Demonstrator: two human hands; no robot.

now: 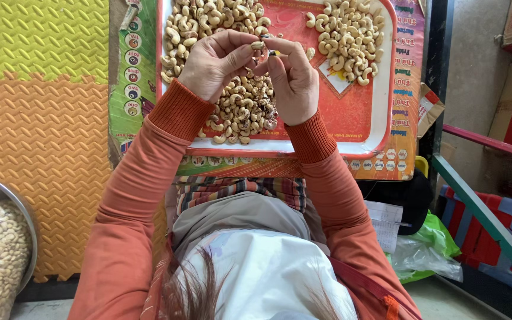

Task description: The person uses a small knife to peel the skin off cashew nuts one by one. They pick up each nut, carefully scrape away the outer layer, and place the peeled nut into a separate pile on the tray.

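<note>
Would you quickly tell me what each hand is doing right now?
Left hand: closed, fingers pinching a cashew over the tray.
Right hand: closed, fingers gripping a small tool against that cashew.

Two hands [214, 62] [294, 80], one red tray [351, 112], two cashew heaps [241, 109] [348, 38], one metal bowl [22, 213].

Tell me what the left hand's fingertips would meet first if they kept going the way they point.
The left hand points its fingertips toward the right hand, so it would likely meet the cashew pinched between both, then the right fingers. Depth is hard to judge.
</note>
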